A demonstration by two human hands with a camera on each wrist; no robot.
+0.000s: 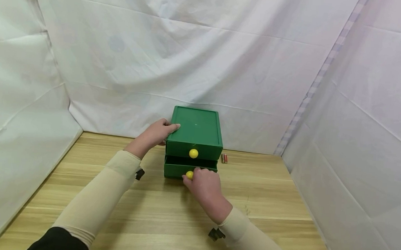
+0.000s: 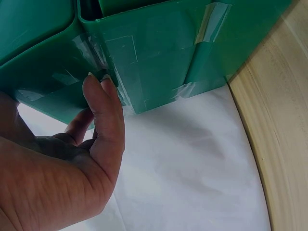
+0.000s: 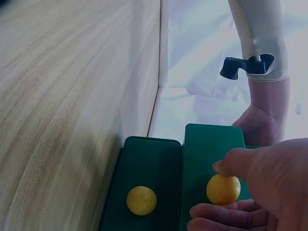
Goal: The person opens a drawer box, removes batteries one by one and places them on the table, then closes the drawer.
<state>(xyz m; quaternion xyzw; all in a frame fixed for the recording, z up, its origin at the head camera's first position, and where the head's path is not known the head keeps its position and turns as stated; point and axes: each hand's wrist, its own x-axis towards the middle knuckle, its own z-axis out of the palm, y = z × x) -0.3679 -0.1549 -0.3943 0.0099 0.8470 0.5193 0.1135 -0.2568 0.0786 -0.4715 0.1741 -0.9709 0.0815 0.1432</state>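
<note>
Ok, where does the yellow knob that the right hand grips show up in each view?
Head: yellow knob below centre, the lower of two visible, at the right hand.
Left wrist: not in the picture.
Right wrist: yellow knob low, right of centre, the rightmost of two.
Shared landmark: the green drawer unit, in all three views.

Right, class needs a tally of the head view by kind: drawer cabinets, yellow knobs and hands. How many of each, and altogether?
Green cabinet: 1
Upper knob and lower knob: 2
Left hand and right hand: 2
Total: 5
</note>
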